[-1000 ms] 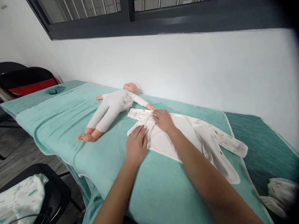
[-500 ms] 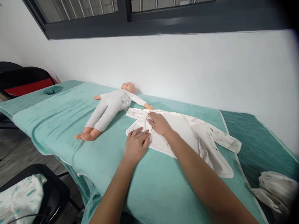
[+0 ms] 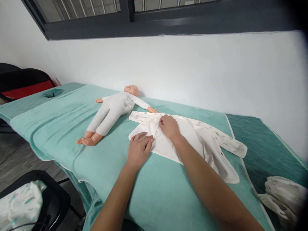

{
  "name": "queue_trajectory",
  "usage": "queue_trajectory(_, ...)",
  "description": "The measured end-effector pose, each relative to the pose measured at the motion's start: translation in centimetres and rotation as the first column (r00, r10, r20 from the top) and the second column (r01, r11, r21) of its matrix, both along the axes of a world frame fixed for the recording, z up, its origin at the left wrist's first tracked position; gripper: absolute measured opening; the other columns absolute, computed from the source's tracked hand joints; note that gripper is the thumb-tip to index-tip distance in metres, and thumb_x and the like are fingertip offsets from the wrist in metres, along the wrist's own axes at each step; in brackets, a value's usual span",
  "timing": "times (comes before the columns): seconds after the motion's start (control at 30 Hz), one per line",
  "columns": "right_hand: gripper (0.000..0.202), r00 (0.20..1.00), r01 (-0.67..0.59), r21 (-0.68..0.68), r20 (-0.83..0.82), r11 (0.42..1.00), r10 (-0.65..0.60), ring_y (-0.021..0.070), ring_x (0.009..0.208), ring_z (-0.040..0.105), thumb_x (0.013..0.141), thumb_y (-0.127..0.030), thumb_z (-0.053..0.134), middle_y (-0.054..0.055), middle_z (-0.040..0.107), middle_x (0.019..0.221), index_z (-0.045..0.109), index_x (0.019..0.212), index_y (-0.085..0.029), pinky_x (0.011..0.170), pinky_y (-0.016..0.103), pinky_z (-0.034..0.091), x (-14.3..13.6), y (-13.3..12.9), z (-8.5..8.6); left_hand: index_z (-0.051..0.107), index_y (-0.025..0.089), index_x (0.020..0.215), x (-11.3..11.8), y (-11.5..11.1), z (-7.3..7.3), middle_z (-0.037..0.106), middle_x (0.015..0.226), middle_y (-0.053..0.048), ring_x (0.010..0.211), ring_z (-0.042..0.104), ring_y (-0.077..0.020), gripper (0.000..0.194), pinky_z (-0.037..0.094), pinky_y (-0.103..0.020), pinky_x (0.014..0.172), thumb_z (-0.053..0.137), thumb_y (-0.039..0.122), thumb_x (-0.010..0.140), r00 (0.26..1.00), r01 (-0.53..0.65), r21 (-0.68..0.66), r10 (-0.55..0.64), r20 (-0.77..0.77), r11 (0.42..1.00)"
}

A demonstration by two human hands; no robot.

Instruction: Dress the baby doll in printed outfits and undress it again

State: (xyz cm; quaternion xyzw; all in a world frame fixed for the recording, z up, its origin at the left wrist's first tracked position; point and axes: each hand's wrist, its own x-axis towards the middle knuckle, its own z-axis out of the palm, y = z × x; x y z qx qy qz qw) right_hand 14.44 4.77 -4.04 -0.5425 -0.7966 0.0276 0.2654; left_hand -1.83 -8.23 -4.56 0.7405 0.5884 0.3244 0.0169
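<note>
While the garment (image 3: 192,132) lies beneath | left hand (image 3: 139,149): flat | right hand (image 3: 169,127): curled, grip unclear

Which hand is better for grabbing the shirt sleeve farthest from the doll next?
Probably the right hand: it's nearer that sleeve. The left hand sits closer to the doll's feet, with the right arm in the way.

Left forearm (image 3: 115,197) and right forearm (image 3: 204,181) bare, tapering toward wrists (image 3: 132,165); hands (image 3: 137,152) bare, fingers (image 3: 145,140) slim.
</note>
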Motion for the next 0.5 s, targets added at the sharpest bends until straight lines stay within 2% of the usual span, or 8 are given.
queue_trajectory(0.1, 0.02, 1.0, 0.01, 0.003, -0.002, 1.0, -0.01, 0.0282, 0.102, 0.054, 0.092, -0.016, 0.046, 0.011, 0.066, 0.104, 0.065, 0.09, -0.021, 0.083, 0.04, 0.042, 0.5, -0.3, 0.3, 0.073, 0.028, 0.107, -0.1, 0.1, -0.1, 0.075, 0.109, -0.001, 0.121, 0.057, -0.0222, 0.031, 0.043, -0.042, 0.101, 0.043, 0.033, 0.099, 1.0, -0.012, -0.006, 0.012, 0.006, 1.0)
queue_trajectory(0.17, 0.021, 1.0, -0.013, 0.02, -0.002, 1.0, 0.013, 0.0269, 0.108, 0.053, 0.091, -0.016, 0.048, 0.01, 0.066, 0.112, 0.066, 0.098, -0.022, 0.089, 0.04, 0.042, 0.5, -0.7, 0.5, 0.073, 0.028, 0.107, -0.1, 0.2, -0.1, 0.075, 0.108, -0.002, 0.119, 0.059, -0.0221, 0.032, 0.044, -0.042, 0.1, 0.043, 0.033, 0.099, 1.0, -0.011, 0.007, 0.011, 0.004, 1.0)
queue_trajectory(0.27, 0.03, 0.987, -0.162, 0.044, -0.013, 0.986, 0.163, 0.0222, 0.122, 0.051, 0.093, -0.017, 0.048, 0.006, 0.063, 0.129, 0.064, 0.117, -0.024, 0.105, 0.039, 0.036, 0.2, -1.7, 0.4, 0.071, 0.027, 0.113, -0.1, 0.4, -0.1, 0.073, 0.114, -0.003, 0.119, 0.059, -0.0213, 0.032, 0.044, -0.04, 0.1, 0.042, 0.031, 0.099, 1.0, 0.0, 0.041, 0.0, 0.002, 0.999)
queue_trajectory(0.37, 0.035, 0.962, -0.268, -0.013, -0.061, 0.963, 0.267, 0.0221, 0.131, 0.047, 0.097, -0.026, 0.047, 0.006, 0.057, 0.141, 0.059, 0.129, -0.025, 0.113, 0.044, 0.03, 0.2, -3.1, 0.2, 0.065, 0.028, 0.124, -0.1, 0.6, -0.1, 0.068, 0.127, -0.003, 0.126, 0.056, -0.0216, 0.034, 0.042, -0.041, 0.104, 0.043, 0.029, 0.097, 0.999, 0.029, 0.04, -0.028, -0.028, 0.999)
queue_trajectory(0.43, 0.037, 0.96, -0.261, -0.036, -0.111, 0.965, 0.256, 0.0228, 0.135, 0.045, 0.097, -0.032, 0.047, 0.006, 0.054, 0.144, 0.057, 0.132, -0.025, 0.114, 0.044, 0.03, 1.1, -3.9, 0.6, 0.063, 0.029, 0.127, -0.2, 0.6, -0.2, 0.065, 0.133, -0.003, 0.13, 0.053, -0.0219, 0.035, 0.04, -0.042, 0.106, 0.044, 0.029, 0.097, 0.997, 0.053, 0.024, -0.052, -0.058, 0.998)
queue_trajectory(0.5, 0.038, 0.963, -0.213, -0.022, -0.174, 0.977, 0.206, 0.0225, 0.133, 0.047, 0.096, -0.034, 0.048, 0.006, 0.056, 0.142, 0.057, 0.132, -0.024, 0.113, 0.041, 0.032, 3.4, -4.2, 1.5, 0.064, 0.03, 0.125, -0.2, 0.7, -0.3, 0.064, 0.135, -0.002, 0.132, 0.052, -0.0221, 0.034, 0.04, -0.043, 0.107, 0.044, 0.03, 0.097, 0.996, 0.054, 0.019, -0.052, -0.073, 0.998)
